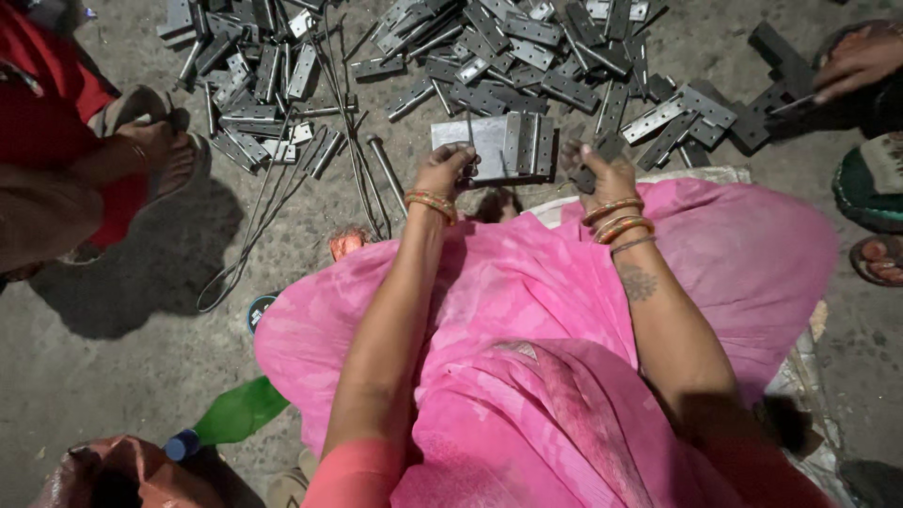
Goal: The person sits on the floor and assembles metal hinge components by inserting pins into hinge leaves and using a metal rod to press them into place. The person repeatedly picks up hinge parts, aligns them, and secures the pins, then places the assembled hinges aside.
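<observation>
Now, L hand: closed on thin pin.
R hand: gripping dark hinge.
Hinge stack: btwn hands, 12 o'clock.

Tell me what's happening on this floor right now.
A person in pink sits on the concrete floor. The left hand holds a thin metal pin upright against a flat steel plate; the right hand grips a dark hinge piece. A heap of hinge leaves lies ahead, and another person's hand reaches in.
</observation>
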A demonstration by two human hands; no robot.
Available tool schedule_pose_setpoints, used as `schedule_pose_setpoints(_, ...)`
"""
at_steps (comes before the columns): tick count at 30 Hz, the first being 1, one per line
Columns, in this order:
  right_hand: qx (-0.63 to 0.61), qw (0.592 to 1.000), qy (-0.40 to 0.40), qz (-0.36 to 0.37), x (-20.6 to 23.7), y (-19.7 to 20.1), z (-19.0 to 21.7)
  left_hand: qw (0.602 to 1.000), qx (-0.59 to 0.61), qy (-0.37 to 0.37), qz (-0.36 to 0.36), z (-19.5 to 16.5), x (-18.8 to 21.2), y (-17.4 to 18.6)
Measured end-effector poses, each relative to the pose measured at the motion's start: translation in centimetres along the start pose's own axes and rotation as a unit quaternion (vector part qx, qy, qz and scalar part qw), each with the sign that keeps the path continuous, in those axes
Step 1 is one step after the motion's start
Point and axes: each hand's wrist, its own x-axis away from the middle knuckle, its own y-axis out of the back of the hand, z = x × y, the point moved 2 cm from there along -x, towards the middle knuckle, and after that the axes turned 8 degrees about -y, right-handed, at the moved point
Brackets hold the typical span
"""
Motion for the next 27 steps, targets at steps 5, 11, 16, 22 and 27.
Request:
schedule_pose_setpoints(5,-0.035,0.999,0.001,0.001,-0.4,2.2,2.2,0.995,0.004,-0.046,0.085,-3.3,4.2,-2.3)
schedule_pose_setpoints(11,-0.075,0.996,-0.013,-0.051,-0.2,2.6,2.8,0.98,-0.044,-0.042,0.192,-2.4,8.6,-4.6)
schedule_pose_setpoints(16,-0.075,0.994,0.005,-0.083,-0.1,2.3,3.2,0.972,-0.052,0.037,0.226,-0.4,9.4,-7.2)
schedule_pose_setpoints(22,0.033,0.993,0.016,-0.116,0.2,2.3,2.7,0.947,-0.184,-0.02,0.262,0.6,9.5,-8.7)
schedule_pose_setpoints(27,0.055,0.995,0.036,-0.074,0.3,1.0,2.6,0.952,-0.186,0.017,0.245,1.3,9.1,-8.8)
